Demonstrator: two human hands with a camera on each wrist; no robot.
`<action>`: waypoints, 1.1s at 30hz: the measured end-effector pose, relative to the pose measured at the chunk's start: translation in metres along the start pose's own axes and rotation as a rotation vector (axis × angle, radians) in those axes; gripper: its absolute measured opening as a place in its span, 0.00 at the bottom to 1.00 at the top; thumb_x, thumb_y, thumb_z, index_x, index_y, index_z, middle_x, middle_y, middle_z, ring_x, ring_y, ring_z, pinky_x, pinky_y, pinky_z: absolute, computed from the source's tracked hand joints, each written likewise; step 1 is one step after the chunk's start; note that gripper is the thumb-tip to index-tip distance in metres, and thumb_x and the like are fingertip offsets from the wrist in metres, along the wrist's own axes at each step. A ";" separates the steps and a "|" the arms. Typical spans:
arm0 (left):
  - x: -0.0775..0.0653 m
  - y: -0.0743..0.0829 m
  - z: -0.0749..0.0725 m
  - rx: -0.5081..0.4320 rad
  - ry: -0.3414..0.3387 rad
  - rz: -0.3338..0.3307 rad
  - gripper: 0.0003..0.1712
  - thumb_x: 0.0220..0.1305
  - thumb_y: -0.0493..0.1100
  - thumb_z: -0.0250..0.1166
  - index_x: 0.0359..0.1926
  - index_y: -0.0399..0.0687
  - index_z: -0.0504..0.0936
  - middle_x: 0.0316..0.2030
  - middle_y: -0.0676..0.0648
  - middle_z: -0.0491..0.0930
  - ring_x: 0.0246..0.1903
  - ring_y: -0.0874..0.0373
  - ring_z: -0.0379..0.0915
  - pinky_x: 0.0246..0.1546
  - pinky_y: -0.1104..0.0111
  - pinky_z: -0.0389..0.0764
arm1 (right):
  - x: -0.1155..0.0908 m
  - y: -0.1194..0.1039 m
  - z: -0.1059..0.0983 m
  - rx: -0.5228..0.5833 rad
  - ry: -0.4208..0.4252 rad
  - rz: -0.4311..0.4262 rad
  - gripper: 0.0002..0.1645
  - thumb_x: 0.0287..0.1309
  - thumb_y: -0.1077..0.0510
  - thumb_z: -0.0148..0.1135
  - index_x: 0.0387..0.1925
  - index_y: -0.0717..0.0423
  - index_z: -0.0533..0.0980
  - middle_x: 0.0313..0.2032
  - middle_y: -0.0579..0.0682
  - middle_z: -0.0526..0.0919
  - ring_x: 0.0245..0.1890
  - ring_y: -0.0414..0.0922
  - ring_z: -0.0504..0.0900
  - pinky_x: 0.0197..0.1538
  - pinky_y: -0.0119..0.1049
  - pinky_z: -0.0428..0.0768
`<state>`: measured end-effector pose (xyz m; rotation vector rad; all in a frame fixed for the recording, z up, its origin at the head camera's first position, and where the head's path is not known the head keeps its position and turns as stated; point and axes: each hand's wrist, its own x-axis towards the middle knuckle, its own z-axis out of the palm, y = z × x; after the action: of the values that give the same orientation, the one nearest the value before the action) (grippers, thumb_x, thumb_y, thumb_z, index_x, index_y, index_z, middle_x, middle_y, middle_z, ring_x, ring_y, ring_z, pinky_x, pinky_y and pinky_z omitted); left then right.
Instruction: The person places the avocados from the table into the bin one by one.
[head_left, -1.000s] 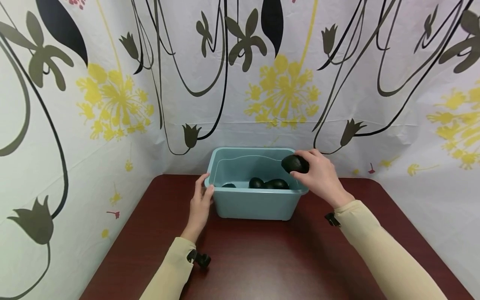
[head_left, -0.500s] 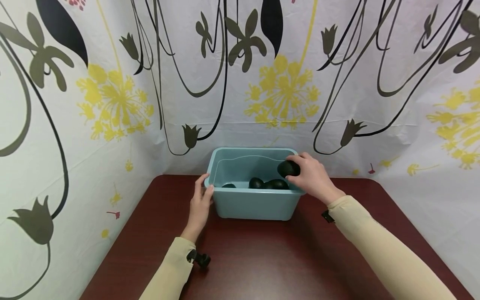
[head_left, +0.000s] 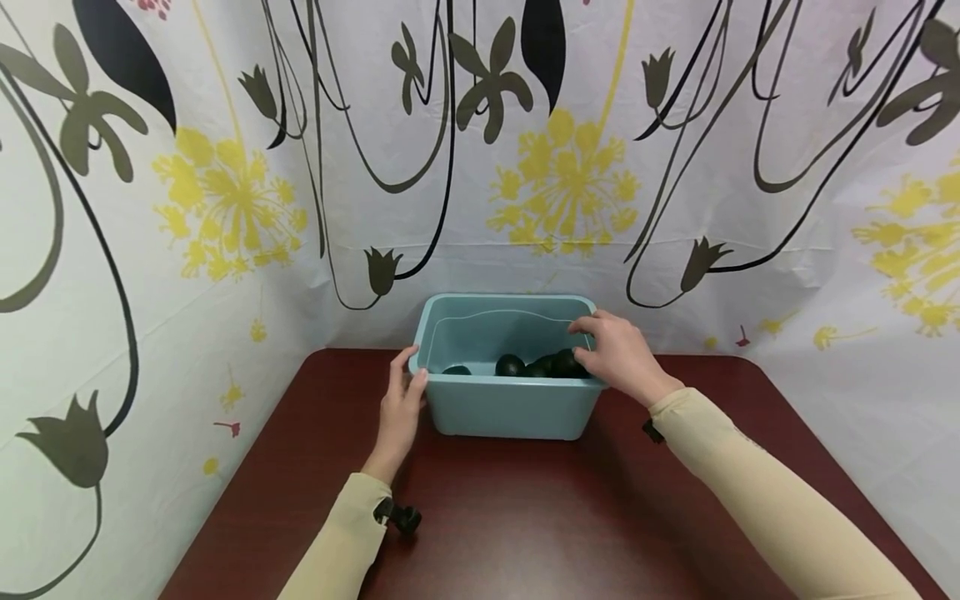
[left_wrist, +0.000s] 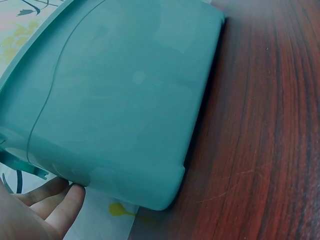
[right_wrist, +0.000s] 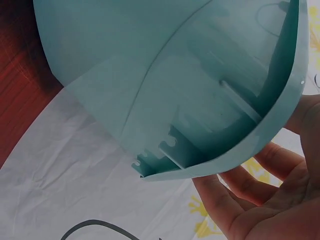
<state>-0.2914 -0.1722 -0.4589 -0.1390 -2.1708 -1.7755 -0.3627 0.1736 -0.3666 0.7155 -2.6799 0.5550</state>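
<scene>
A light blue plastic bin (head_left: 504, 408) stands on the table, and several dark green avocados lie in it, partly hidden by its front wall. My left hand (head_left: 397, 417) holds the bin's left rim; in the left wrist view its fingers (left_wrist: 70, 205) reach up against the bin's outside. Over the right rim is my right hand (head_left: 621, 357), thumb and fingers apart, with nothing between them. Just below its fingertips lies one avocado (head_left: 567, 364), beside another (head_left: 510, 366). In the right wrist view the right fingers (right_wrist: 215, 200) show beyond the rim; the avocados are hidden there.
The dark red-brown table (head_left: 510, 517) carries the bin near its back edge. A white cloth (head_left: 465, 217) with floral prints hangs behind and at both sides. Each wrist wears a black strapped device, such as the left one (head_left: 399, 517).
My right hand has moved left over the bin and let go of the avocado, which now lies inside at the right with the others. The left hand stays on the rim.
</scene>
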 end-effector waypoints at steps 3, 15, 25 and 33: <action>0.003 -0.007 0.001 -0.003 0.002 -0.010 0.28 0.77 0.55 0.54 0.74 0.67 0.60 0.67 0.37 0.69 0.60 0.44 0.71 0.55 0.41 0.74 | -0.001 0.000 0.002 -0.001 -0.004 0.004 0.17 0.62 0.57 0.66 0.52 0.52 0.82 0.48 0.56 0.78 0.23 0.46 0.73 0.31 0.44 0.72; 0.013 -0.039 0.004 -0.003 0.028 0.026 0.26 0.74 0.63 0.54 0.70 0.84 0.61 0.65 0.44 0.71 0.58 0.47 0.72 0.53 0.42 0.76 | -0.003 0.000 0.005 -0.015 -0.014 -0.020 0.16 0.63 0.54 0.65 0.52 0.51 0.83 0.49 0.55 0.80 0.33 0.49 0.78 0.34 0.45 0.74; 0.012 -0.034 0.005 -0.002 0.023 0.024 0.27 0.73 0.65 0.55 0.70 0.83 0.61 0.64 0.43 0.71 0.58 0.47 0.73 0.53 0.43 0.76 | -0.007 -0.002 0.001 0.005 0.012 -0.024 0.18 0.65 0.53 0.64 0.54 0.51 0.82 0.52 0.54 0.79 0.35 0.49 0.80 0.38 0.47 0.76; 0.015 -0.038 0.002 0.001 0.019 0.028 0.28 0.72 0.67 0.55 0.70 0.84 0.61 0.65 0.43 0.71 0.57 0.48 0.73 0.52 0.43 0.77 | -0.012 -0.009 -0.007 0.015 0.039 -0.023 0.21 0.66 0.52 0.64 0.59 0.48 0.79 0.54 0.54 0.77 0.36 0.51 0.80 0.39 0.48 0.76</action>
<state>-0.3165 -0.1801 -0.4903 -0.1510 -2.1458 -1.7538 -0.3465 0.1743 -0.3625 0.7307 -2.6311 0.5776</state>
